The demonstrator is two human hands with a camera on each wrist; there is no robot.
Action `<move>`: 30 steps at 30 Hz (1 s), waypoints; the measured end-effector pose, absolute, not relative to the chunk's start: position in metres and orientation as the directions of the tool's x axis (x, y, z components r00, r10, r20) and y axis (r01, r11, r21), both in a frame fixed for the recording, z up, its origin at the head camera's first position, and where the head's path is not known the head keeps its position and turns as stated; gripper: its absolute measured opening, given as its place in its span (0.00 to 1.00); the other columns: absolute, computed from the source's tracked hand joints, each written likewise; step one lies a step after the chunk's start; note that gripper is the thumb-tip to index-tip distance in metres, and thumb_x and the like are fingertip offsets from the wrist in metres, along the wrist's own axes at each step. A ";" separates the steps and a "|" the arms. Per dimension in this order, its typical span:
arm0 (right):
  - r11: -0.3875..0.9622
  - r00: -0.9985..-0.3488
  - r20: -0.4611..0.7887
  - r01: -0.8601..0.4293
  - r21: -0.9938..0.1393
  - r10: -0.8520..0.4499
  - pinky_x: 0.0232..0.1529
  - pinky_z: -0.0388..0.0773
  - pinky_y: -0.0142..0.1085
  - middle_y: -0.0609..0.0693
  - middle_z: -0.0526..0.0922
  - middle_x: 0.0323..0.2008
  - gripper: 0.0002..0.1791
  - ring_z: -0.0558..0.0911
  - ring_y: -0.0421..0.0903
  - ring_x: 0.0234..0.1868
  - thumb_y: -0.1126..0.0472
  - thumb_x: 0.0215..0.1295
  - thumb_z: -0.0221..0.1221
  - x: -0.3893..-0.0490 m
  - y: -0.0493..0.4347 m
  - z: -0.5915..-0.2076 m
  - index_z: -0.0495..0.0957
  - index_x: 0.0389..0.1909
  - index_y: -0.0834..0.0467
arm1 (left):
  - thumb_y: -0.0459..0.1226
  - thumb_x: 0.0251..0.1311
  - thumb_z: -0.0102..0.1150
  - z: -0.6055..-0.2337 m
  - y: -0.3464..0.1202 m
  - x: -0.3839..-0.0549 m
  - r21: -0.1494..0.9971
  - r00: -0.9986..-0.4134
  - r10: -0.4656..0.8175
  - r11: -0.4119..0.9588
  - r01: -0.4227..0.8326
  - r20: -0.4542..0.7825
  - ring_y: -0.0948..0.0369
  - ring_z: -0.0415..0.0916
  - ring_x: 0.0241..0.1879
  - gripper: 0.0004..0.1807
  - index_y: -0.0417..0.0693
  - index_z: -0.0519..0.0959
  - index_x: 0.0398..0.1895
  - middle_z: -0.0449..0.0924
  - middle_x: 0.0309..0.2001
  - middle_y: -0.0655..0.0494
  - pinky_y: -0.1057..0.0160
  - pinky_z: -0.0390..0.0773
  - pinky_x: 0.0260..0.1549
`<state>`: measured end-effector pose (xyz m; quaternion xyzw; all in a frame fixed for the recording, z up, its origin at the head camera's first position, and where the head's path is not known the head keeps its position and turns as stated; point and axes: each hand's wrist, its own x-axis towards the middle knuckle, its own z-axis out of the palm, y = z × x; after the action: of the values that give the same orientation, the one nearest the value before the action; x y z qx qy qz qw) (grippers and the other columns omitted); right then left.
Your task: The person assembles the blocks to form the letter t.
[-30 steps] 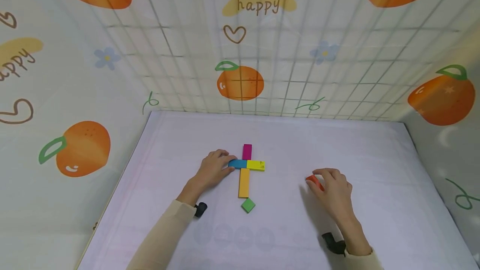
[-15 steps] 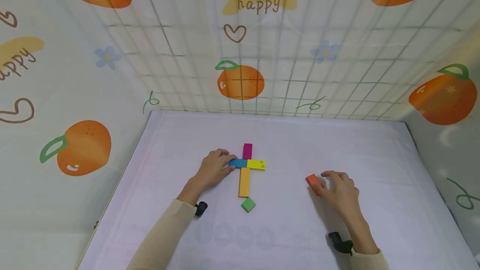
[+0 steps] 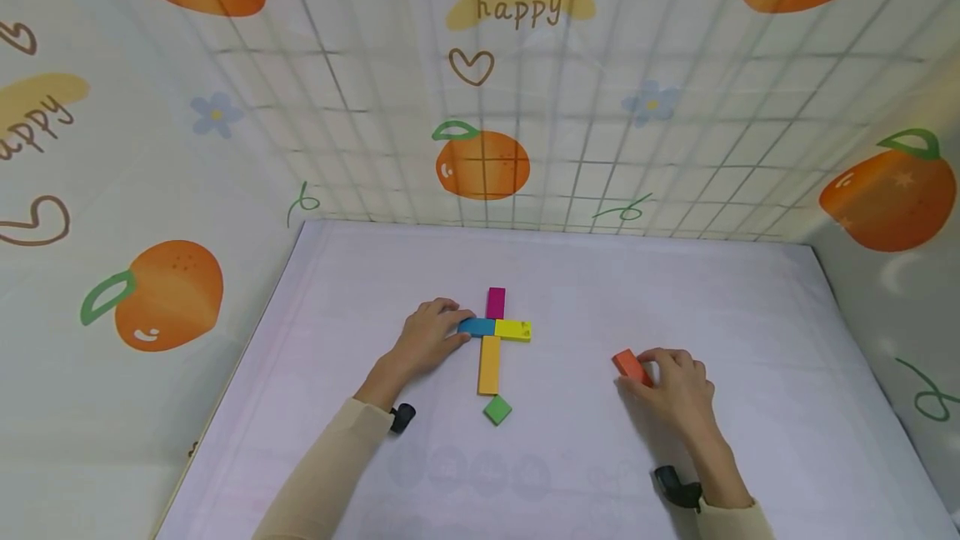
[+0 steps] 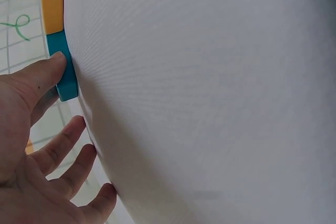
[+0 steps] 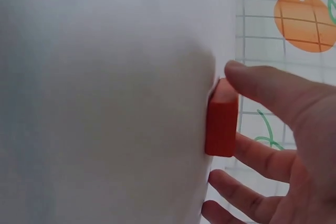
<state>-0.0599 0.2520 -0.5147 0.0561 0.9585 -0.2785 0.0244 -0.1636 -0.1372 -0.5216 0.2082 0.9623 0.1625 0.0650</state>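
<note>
My left hand (image 3: 427, 338) pinches the left end of a blue block (image 3: 477, 327) between thumb and index finger; in the left wrist view the thumb presses the near side of that blue block (image 4: 65, 72). Against its right end lies a yellow block (image 3: 513, 330). A magenta block (image 3: 496, 303) stands above the joint, a long orange-yellow block (image 3: 489, 365) below, together forming a cross. Farther right, my right hand (image 3: 678, 390) holds an orange-red block (image 3: 630, 365) between thumb and index finger. In the right wrist view this orange-red block (image 5: 222, 124) rests on the table.
A green block (image 3: 497, 410), turned like a diamond, lies just below the long orange-yellow one. The white table (image 3: 570, 473) is bounded by a printed cloth wall (image 3: 390, 107) at the back and both sides. Dark wrist cameras hang below each wrist.
The right hand has moved slightly right and nearer, and its grip on the orange-red block has shifted; the block has turned a little and lies lower. Left hand and other blocks stay put.
</note>
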 end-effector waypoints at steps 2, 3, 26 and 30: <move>0.839 -0.993 -0.071 0.120 -0.531 0.097 0.46 0.61 0.65 0.71 0.71 0.56 0.26 0.65 0.71 0.55 0.46 0.57 0.71 -0.059 0.251 -0.515 0.78 0.49 0.59 | 0.48 0.68 0.61 -0.521 -0.137 -0.163 0.339 -0.904 0.423 0.861 0.380 -0.058 0.49 0.66 0.63 0.22 0.60 0.78 0.65 0.71 0.64 0.50 0.44 0.69 0.59; 0.840 -0.993 -0.066 0.118 -0.529 0.097 0.46 0.61 0.65 0.71 0.70 0.56 0.26 0.65 0.71 0.55 0.46 0.57 0.71 -0.059 0.251 -0.515 0.78 0.48 0.59 | 0.48 0.68 0.62 -0.521 -0.137 -0.163 0.341 -0.905 0.422 0.860 0.380 -0.057 0.49 0.66 0.63 0.22 0.60 0.78 0.65 0.71 0.64 0.50 0.43 0.70 0.59; 0.852 -0.993 -0.053 0.119 -0.510 0.107 0.47 0.61 0.65 0.70 0.69 0.57 0.25 0.65 0.70 0.55 0.48 0.58 0.71 -0.058 0.249 -0.519 0.78 0.48 0.59 | 0.47 0.68 0.62 -0.516 -0.137 -0.160 0.368 -0.905 0.419 0.855 0.366 -0.071 0.49 0.65 0.64 0.22 0.60 0.78 0.65 0.71 0.64 0.49 0.42 0.68 0.60; 0.848 -0.993 -0.052 0.119 -0.517 0.108 0.47 0.60 0.65 0.69 0.69 0.57 0.24 0.64 0.69 0.55 0.49 0.58 0.70 -0.059 0.249 -0.520 0.77 0.48 0.60 | 0.47 0.68 0.62 -0.514 -0.136 -0.160 0.367 -0.906 0.416 0.856 0.364 -0.074 0.48 0.65 0.64 0.22 0.60 0.78 0.65 0.71 0.64 0.49 0.42 0.68 0.60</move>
<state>-0.0587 0.2490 -0.5195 0.0592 0.9612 -0.2693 0.0106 -0.1599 -0.1362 -0.5139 0.2031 0.9604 0.1752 0.0755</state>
